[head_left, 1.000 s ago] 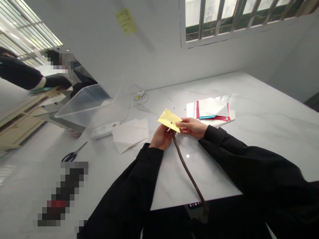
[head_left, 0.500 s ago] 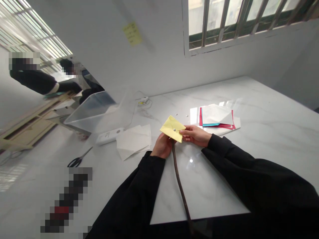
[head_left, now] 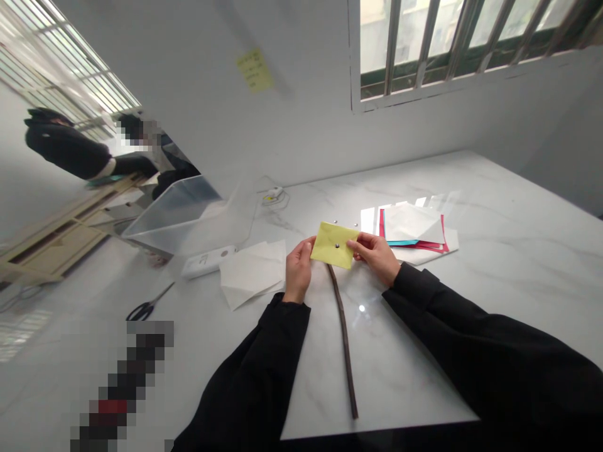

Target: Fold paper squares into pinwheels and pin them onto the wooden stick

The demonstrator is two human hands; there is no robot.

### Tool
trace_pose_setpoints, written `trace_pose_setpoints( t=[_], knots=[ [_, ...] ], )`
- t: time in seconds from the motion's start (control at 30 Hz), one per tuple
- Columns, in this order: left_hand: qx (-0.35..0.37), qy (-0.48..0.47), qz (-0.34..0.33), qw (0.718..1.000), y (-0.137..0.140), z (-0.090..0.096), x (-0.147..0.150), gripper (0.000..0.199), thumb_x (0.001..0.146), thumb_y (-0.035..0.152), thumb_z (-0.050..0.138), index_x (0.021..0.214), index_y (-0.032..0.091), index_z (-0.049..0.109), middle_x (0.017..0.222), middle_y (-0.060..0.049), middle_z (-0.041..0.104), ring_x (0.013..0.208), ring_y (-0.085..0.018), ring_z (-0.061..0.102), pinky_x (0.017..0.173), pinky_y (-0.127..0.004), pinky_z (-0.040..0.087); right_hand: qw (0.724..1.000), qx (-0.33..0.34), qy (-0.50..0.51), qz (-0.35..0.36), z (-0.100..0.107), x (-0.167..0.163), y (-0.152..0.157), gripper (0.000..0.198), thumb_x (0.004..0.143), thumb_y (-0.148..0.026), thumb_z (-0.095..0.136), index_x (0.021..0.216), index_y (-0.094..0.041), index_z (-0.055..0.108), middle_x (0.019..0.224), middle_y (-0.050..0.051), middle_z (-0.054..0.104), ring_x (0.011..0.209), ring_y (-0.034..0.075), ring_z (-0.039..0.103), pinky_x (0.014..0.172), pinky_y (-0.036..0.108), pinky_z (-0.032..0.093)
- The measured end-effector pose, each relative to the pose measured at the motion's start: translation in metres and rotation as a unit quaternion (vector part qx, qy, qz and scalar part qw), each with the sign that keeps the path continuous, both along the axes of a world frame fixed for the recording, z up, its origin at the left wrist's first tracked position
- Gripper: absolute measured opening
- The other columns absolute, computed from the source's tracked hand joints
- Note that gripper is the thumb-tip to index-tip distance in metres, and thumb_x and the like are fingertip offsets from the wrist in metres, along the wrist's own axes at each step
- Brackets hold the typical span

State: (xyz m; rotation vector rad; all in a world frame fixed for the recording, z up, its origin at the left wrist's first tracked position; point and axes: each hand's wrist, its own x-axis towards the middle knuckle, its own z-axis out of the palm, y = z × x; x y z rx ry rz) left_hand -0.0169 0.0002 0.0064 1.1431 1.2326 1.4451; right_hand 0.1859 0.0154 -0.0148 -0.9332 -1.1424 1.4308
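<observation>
Between my hands, raised over the table, is a small yellow paper envelope with a round metallic bead or stud near its middle. My left hand pinches its left edge, thumb in front. The right edge is gripped by my right hand, the thumb lying on the paper's face. Below the envelope a thin brown stick lies on the tabletop, its upper end hidden behind the paper. Two tiny shiny beads rest on the table just beyond.
White paper sheets lie left, beside a white power strip. Scissors sit farther left. Red, blue and white envelopes are stacked at right. A clear plastic bin stands back left; two people are beyond it.
The envelope has turned more level and faces me. My left hand has moved from beneath it to its left edge. The stick now lies fully on the table, its near end clear of the edge.
</observation>
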Motion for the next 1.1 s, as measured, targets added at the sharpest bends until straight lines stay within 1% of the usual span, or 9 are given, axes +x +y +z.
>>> trace_pose_setpoints(
  t=[0.1,0.23,0.37,0.43,0.57,0.67,0.73,0.87,1.1],
  knots=[
    [-0.021,-0.043,-0.02,0.999,-0.008,0.008,0.004,0.051,0.088,0.061,0.07,0.111,0.016,0.079,0.112,-0.012,0.079,0.107,-0.025,0.073,0.091,-0.033,0.055,1.0,0.007,-0.009,-0.013,0.004,0.001,-0.002,0.044,0.075,-0.06,0.083,0.085,-0.02,0.069,0.078,0.001,0.066,0.066,0.013,0.054,0.064,0.029,0.046],
    [-0.03,0.009,-0.092,0.995,-0.017,0.011,0.009,0.048,0.078,0.054,0.084,0.106,0.014,0.08,0.102,-0.009,0.079,0.095,-0.025,0.073,0.088,-0.033,0.055,0.999,0.025,-0.037,0.009,0.008,0.001,-0.005,0.044,0.076,-0.061,0.081,0.082,-0.019,0.067,0.074,0.0,0.063,0.065,0.013,0.052,0.063,0.028,0.045],
    [-0.044,0.003,-0.085,0.995,-0.019,0.006,0.011,0.046,0.075,0.05,0.086,0.103,0.014,0.081,0.098,-0.008,0.08,0.088,-0.024,0.073,0.085,-0.034,0.056,0.996,0.047,-0.067,0.034,0.006,0.001,-0.006,0.043,0.081,-0.06,0.078,0.081,-0.02,0.064,0.07,-0.001,0.059,0.064,0.013,0.051,0.061,0.029,0.044],
    [-0.05,-0.011,-0.085,0.995,-0.019,0.004,0.011,0.047,0.073,0.048,0.088,0.104,0.014,0.081,0.099,-0.009,0.08,0.087,-0.024,0.073,0.086,-0.035,0.056,0.995,0.056,-0.078,0.03,0.005,0.001,-0.007,0.041,0.083,-0.058,0.076,0.091,-0.02,0.065,0.075,0.0,0.061,0.066,0.015,0.054,0.063,0.03,0.047],
    [-0.054,-0.021,-0.079,0.995,-0.019,0.005,0.013,0.047,0.072,0.046,0.089,0.104,0.013,0.081,0.101,-0.009,0.08,0.087,-0.024,0.073,0.086,-0.035,0.056,0.97,0.143,-0.161,-0.115,0.014,0.002,-0.016,0.046,0.084,-0.049,0.078,0.118,-0.023,0.061,0.102,0.006,0.064,0.079,0.019,0.06,0.069,0.035,0.053],
    [-0.052,-0.024,-0.078,0.995,-0.02,0.006,0.014,0.045,0.072,0.045,0.088,0.104,0.013,0.081,0.101,-0.009,0.08,0.087,-0.024,0.073,0.086,-0.035,0.056,0.926,0.232,-0.236,-0.183,0.024,0.003,-0.024,0.022,0.09,-0.043,0.073,0.099,-0.025,0.063,0.097,0.007,0.063,0.081,0.022,0.058,0.075,0.039,0.054],
    [-0.05,-0.024,-0.084,0.995,-0.021,0.006,0.015,0.043,0.073,0.045,0.088,0.102,0.014,0.081,0.098,-0.008,0.08,0.085,-0.023,0.072,0.083,-0.033,0.056,0.914,0.269,-0.267,-0.144,0.028,0.002,-0.028,0.015,0.094,-0.039,0.069,0.091,-0.025,0.065,0.089,0.006,0.063,0.079,0.022,0.058,0.077,0.04,0.054],
    [-0.052,-0.034,-0.102,0.993,-0.022,0.005,0.016,0.037,0.075,0.042,0.086,0.099,0.015,0.08,0.095,-0.006,0.078,0.081,-0.02,0.069,0.077,-0.03,0.054,0.904,0.309,-0.288,-0.067,0.025,-0.001,-0.03,0.012,0.095,-0.033,0.07,0.105,-0.026,0.072,0.093,0.006,0.067,0.082,0.021,0.061,0.079,0.038,0.054],
    [-0.081,-0.038,-0.105,0.99,-0.023,0.005,0.016,0.041,0.073,0.044,0.086,0.1,0.015,0.08,0.093,-0.006,0.077,0.078,-0.02,0.068,0.075,-0.031,0.054,0.895,0.308,-0.318,-0.056,0.02,0.0,-0.027,0.009,0.096,-0.032,0.069,0.097,-0.026,0.076,0.096,0.007,0.071,0.085,0.022,0.063,0.081,0.038,0.054]
  ],
)
